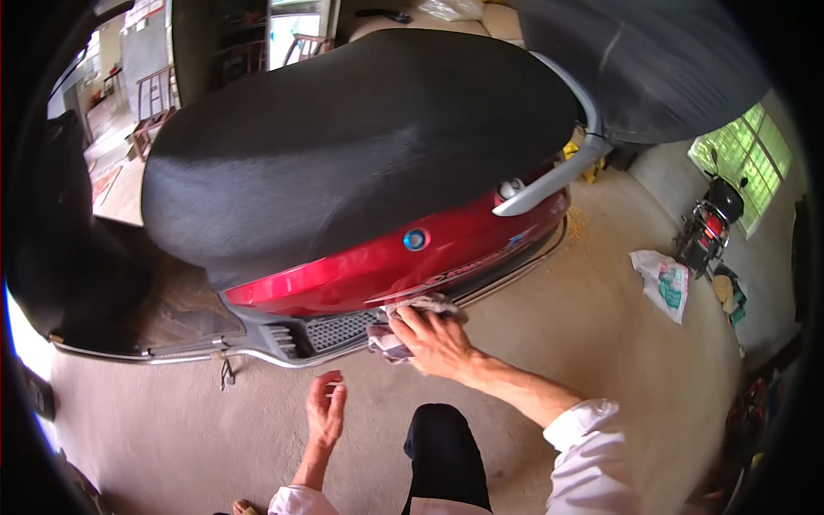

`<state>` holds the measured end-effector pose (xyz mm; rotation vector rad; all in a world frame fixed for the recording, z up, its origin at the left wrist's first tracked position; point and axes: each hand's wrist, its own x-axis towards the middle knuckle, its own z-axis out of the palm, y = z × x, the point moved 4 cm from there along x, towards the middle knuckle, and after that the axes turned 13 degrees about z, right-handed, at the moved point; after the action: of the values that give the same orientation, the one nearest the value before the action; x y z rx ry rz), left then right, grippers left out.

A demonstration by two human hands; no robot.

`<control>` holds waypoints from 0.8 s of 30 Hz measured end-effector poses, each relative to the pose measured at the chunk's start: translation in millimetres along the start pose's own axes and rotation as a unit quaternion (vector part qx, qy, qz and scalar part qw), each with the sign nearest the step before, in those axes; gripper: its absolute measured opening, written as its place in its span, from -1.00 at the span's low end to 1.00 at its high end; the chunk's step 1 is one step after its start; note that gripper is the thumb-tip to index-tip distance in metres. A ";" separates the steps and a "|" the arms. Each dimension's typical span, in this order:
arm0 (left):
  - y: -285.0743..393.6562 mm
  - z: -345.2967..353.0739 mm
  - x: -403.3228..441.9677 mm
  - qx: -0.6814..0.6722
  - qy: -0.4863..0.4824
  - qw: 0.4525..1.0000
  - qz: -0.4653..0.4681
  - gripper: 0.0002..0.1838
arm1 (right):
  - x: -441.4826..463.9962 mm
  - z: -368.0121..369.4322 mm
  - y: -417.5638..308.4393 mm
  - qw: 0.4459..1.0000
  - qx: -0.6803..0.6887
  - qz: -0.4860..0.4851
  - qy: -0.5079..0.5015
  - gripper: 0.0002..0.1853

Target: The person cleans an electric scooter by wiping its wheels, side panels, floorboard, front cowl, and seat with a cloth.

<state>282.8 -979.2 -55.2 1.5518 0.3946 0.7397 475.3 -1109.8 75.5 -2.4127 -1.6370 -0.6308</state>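
Observation:
A red scooter point(335, 281) with a black seat point(369, 146) stands side-on before me. My right hand point(436, 342) presses a crumpled greyish cloth point(390, 343) against the lower edge of its red side panel, just above the ridged footrest point(339, 330). Part of the cloth is hidden under my fingers. Lower and to the left, my left hand point(326, 410) hangs in the air beside the scooter's lower rail, its fingers loosely bent and apart from the thumb. Nothing shows in it.
A silver grab rail point(558, 176) curves round the seat's rear. Against the right wall are a parked motorbike point(711, 219) and a white plastic bag point(663, 283). My dark-clad knee point(445, 446) is below my hands. Wooden chairs point(154, 103) stand at the far left.

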 end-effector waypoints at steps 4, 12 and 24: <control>-1.7 -15.4 10.9 0.038 0.013 0.998 0.040 -0.54 | -26.3 -42.3 75.3 0.992 0.072 0.106 -0.013 -0.46; 41.7 13.4 34.8 0.135 -0.032 0.984 0.112 -0.59 | -34.4 -65.4 119.8 0.960 0.170 0.220 -0.025 -0.52; 95.5 24.6 62.6 0.339 -0.063 0.893 0.288 -0.31 | -48.0 -74.2 232.1 0.966 0.115 0.233 0.007 -0.48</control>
<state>327.9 -969.9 52.2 2.4228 0.0784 1.0076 653.9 -1267.3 145.6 -2.4746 -1.0049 -0.3528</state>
